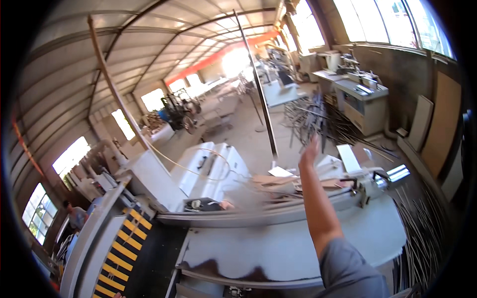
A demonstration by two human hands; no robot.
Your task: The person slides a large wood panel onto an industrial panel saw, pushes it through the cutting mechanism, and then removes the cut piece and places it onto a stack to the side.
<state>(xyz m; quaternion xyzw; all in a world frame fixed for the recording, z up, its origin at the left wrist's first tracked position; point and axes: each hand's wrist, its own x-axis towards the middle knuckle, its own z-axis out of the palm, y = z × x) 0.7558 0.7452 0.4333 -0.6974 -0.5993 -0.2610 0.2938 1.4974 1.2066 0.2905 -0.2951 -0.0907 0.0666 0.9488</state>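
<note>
My right arm, in a grey sleeve, reaches forward over a long pale machine table [248, 251]. My right hand [310, 150] is raised past the table's far rail [238, 219], fingers stretched out, with nothing seen in it. Below it lies a heap of offcut boards and strips [283, 186]. A blurred greyish shape [243, 197] is left of the heap; its kind cannot be made out. Only the fingertips of my left hand [119, 295] show at the bottom edge, close to a black-and-yellow striped strip [124, 248]; whether they hold anything is hidden.
White cabinet-like machine housings [211, 166] stand beyond the rail. A slanting post [258, 84] rises behind the heap. Thin strips are piled at the right [422, 243] and farther back [308, 116]. Another machine [360, 97] stands by the right wall. A person [76, 216] is at far left.
</note>
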